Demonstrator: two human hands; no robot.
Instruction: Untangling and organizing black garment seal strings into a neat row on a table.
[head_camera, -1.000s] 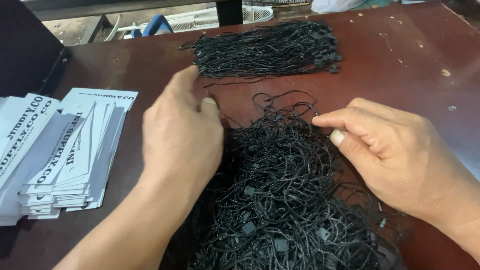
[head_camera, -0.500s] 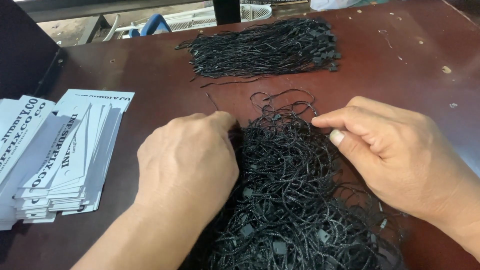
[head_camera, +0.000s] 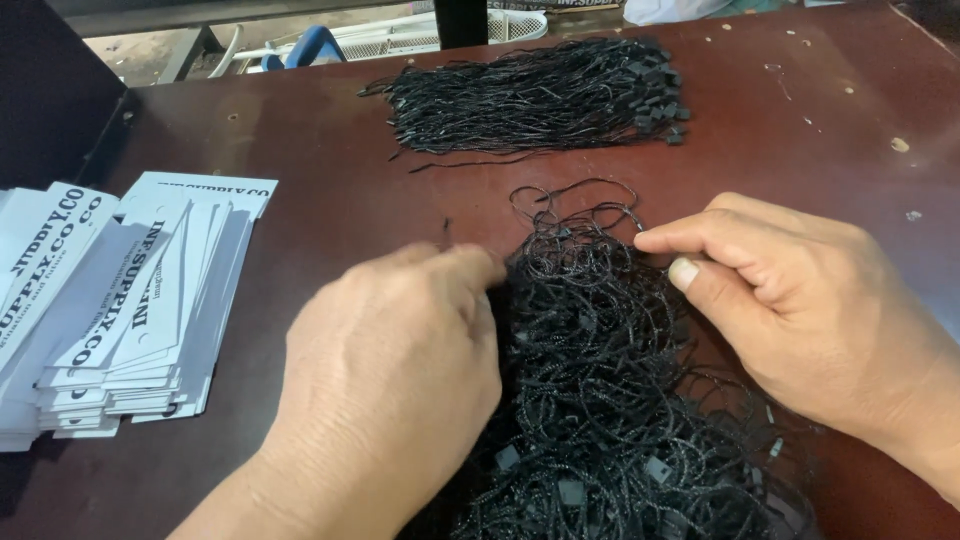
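both hands sit in the tangled cords at lower centre of the table, left hand curled with fingers hidden, right hand pinching a strand, and a hard tug would likely tighten the snarl.

Both hands are totally bare: the left hand at lower centre and the right hand at the right edge. No gloves, rings, watch or sleeves showing, nails trimmed short.

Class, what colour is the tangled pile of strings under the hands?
Black, seen in the head view: tangled pile of strings.
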